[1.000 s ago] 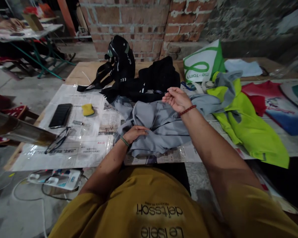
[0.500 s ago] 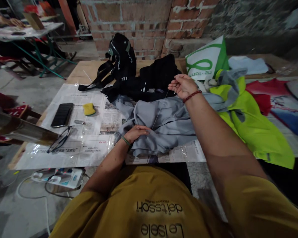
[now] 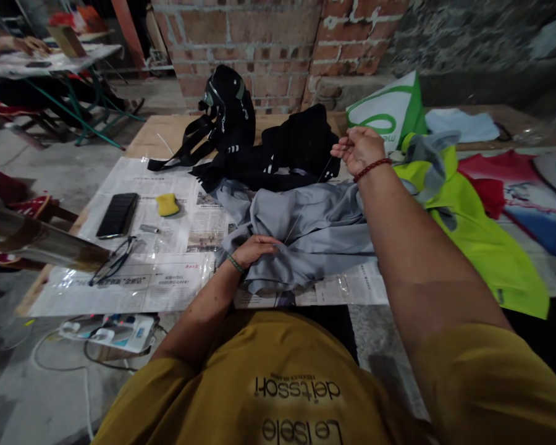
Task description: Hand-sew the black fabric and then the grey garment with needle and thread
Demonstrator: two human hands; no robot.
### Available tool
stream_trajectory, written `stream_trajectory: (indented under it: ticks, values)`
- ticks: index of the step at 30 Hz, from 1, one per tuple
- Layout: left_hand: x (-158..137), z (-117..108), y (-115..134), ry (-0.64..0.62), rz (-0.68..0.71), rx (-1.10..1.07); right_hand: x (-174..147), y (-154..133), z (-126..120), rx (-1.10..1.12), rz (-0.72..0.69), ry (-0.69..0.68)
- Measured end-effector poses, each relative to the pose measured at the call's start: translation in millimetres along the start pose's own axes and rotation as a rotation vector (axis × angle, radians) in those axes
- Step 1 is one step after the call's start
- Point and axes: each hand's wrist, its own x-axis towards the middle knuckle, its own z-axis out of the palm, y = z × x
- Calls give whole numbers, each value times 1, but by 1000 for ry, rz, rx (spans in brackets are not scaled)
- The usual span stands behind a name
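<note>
A crumpled grey garment (image 3: 315, 216) lies on the newspaper-covered table in front of me. My left hand (image 3: 256, 250) is closed on its near left part, the fingers pinching the cloth. From there a thin thread (image 3: 301, 214) runs taut, up and to the right. It ends at my right hand (image 3: 359, 150), which is raised above the far side of the garment with the fingertips pinched together. Whether a needle is in that pinch is too small to tell.
Left on the newspaper (image 3: 152, 272) are a black phone-like case (image 3: 117, 215), a yellow sponge (image 3: 167, 204) and a small grey spool (image 3: 149, 228). Behind lie a black bag (image 3: 234, 108) and black clothing (image 3: 301, 139). A neon-yellow garment (image 3: 486, 247) lies right. A power strip (image 3: 130, 334) is below.
My right hand has moved to the right and slightly up, drawing the thread out longer. The left hand stays in place on the grey garment.
</note>
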Motion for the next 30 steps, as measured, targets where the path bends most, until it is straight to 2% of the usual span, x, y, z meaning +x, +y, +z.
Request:
stream_trajectory:
  ticks: [14, 17, 18, 21, 26, 30]
  values:
    - [-4, 4, 5, 11, 19, -31, 7, -9, 2, 61, -66, 119]
    - [-4, 4, 4, -6, 2, -94, -3, -1, 8, 103, -73, 126]
    - [-3, 4, 3, -14, -1, -117, -12, 4, 12, 117, -74, 118]
    - [-1, 4, 0, -36, -2, -159, -58, 31, 24, 80, 22, -22]
    - [3, 1, -4, -63, 23, -194, -159, 95, 24, -112, 188, -354]
    - [6, 0, -7, -90, 45, -181, -200, 118, 9, -404, 105, -399]
